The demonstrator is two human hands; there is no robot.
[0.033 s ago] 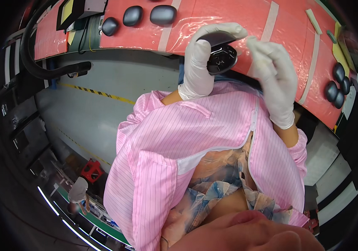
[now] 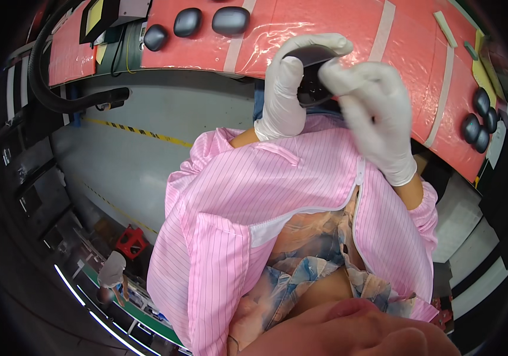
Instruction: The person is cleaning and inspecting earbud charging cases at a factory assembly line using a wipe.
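My left hand (image 2: 282, 101), in a white glove, is wrapped round a dark earbud charging case (image 2: 310, 55). The case's lid stands open, and its inside is glossy black. My right hand (image 2: 380, 110), also gloved in white, reaches over the case from the right. Its fingers are bent and pressed together at the case's opening, slightly smeared by motion. Whatever they may pinch is hidden, and they cover part of the case's inside.
Several closed dark cases lie on the red-covered bench (image 2: 307, 18): three, one a wide case (image 2: 231, 21), at the far left, and a cluster with one dark case (image 2: 470, 128) at the right. A black flexible hose (image 2: 88, 102) curves at left. Another person (image 2: 111, 276) is far off, lower left.
My right hand has moved left, from beside the open case to over its opening. My left hand and the case have hardly moved.
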